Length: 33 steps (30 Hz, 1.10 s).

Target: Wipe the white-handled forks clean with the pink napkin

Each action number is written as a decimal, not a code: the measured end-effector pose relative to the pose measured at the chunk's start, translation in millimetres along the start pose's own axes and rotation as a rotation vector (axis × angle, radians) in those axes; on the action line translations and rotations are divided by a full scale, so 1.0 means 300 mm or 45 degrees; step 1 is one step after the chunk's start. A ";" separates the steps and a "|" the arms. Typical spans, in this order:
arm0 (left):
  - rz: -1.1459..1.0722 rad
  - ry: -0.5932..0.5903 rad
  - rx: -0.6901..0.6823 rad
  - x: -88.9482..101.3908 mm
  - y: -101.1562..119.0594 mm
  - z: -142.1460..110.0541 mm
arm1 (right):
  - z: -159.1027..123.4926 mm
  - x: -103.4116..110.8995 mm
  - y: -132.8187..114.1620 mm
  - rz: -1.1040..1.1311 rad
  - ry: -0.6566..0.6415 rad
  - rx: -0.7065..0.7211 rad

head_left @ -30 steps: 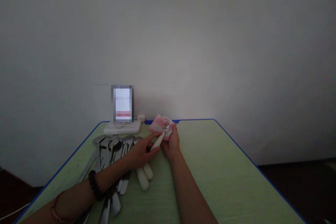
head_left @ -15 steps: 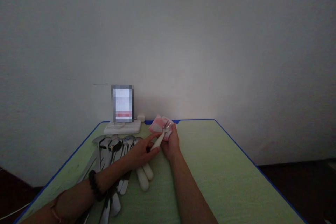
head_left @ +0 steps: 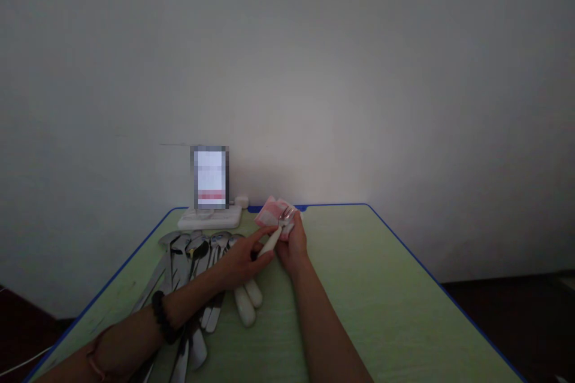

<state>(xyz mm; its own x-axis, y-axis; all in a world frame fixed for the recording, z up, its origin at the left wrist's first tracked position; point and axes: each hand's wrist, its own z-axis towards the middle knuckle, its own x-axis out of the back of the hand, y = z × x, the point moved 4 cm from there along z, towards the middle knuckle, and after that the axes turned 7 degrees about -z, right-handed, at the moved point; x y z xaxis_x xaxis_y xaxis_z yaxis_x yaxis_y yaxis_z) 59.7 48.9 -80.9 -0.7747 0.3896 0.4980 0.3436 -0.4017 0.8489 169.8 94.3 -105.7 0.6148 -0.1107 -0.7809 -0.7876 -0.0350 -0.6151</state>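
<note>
My left hand (head_left: 245, 257) grips the pale handle of a fork (head_left: 271, 241), thumb and fingers closed around it. The fork's metal tines point up and to the right, over a pink and white cloth (head_left: 269, 213). My right hand (head_left: 294, 242) is closed on that cloth, holding it behind and under the fork head. Part of the right fingers is hidden by the cloth. Beneath my left forearm lies a pile of metal spoons and other cutlery (head_left: 197, 245), some with white handles (head_left: 245, 306).
A lit, blurred screen (head_left: 210, 176) stands on a white base (head_left: 209, 216) at the table's back left. Beside it sits a small white object (head_left: 241, 201). The green table (head_left: 381, 299) has a blue edge and meets a plain wall (head_left: 359, 102).
</note>
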 end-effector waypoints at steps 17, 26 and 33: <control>-0.006 0.054 -0.057 0.002 0.007 0.003 | -0.002 0.008 0.015 -0.231 -0.038 0.050; -0.121 0.038 -0.144 -0.001 0.004 0.007 | -0.019 0.000 0.015 -0.353 -0.055 0.058; -0.163 -0.014 -0.072 -0.006 0.014 0.005 | -0.027 -0.011 0.008 -0.349 -0.014 0.030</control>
<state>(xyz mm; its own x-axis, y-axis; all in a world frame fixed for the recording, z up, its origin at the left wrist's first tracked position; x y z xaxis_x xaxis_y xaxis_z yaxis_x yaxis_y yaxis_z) 63.4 47.8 -78.0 -0.8041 0.4500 0.3885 0.2115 -0.3941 0.8944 165.5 86.6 -103.7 0.8056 -0.0898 -0.5857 -0.5904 -0.0388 -0.8061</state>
